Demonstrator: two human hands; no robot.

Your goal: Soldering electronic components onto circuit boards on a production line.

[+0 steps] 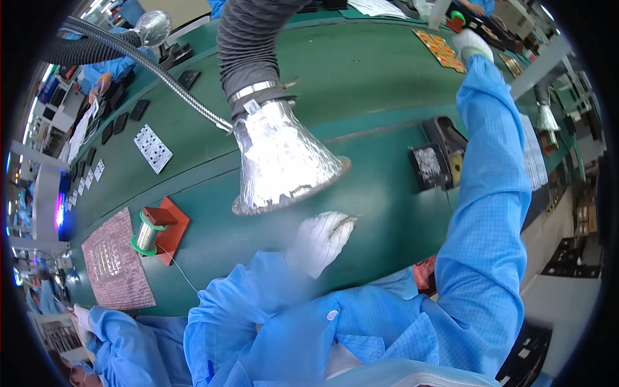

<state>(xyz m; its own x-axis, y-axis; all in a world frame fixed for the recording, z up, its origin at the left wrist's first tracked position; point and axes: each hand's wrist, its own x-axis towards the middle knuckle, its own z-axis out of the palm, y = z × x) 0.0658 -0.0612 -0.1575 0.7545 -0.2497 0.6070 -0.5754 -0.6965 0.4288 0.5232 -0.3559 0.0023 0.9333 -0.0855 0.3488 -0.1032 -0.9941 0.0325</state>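
My left hand (pixel 324 241), in a white glove, is closed above the green bench just below the foil-covered fume hood. A thin tip sticks out past its fingertips. Solder wire (pixel 181 271) runs from a green-rimmed spool (pixel 147 235) on a reddish-brown stand (pixel 173 229) and disappears behind my left sleeve. My right arm is stretched far out to the right. At its end my gloved right hand (pixel 474 45) is beside an orange-and-yellow panel of boards (pixel 439 50); its fingers are too small and turned away to read.
The silver fume hood (pixel 284 161) hangs on a black hose over the bench. A soldering iron stand with a cleaning tray (pixel 429 166) stands at the right. Pink bubble wrap (pixel 116 261) lies left. A white dotted sheet (pixel 153 148) and black cases (pixel 120 123) line the far-left belt. Co-workers sit nearby.
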